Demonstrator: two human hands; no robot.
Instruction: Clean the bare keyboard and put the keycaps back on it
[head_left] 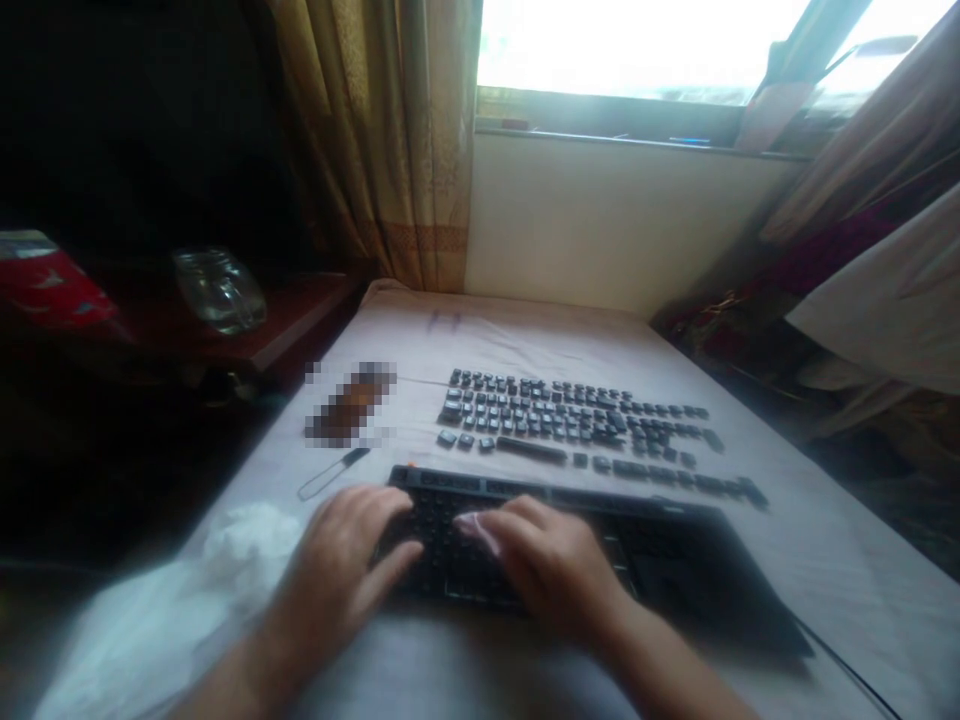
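Note:
A black keyboard (660, 570) with its keycaps off lies on the pale sheet in front of me. My left hand (352, 540) grips its left end, thumb and forefinger reaching onto the key area. Pinched in my right hand (555, 560) is a small white cloth or tissue (480, 528), pressed to the middle of the keyboard. Behind the keyboard the loose black keycaps (532, 415) are laid out in rows, with the long space bar (531, 449) among them. The undersides of both hands are hidden.
A thin tool with a wire loop (334, 473) lies at left, near a pixelated patch. White crumpled material (247, 540) sits at front left. A glass jar (220, 290) stands on the dark side table (292, 320). The keyboard's cable (847, 665) trails off right.

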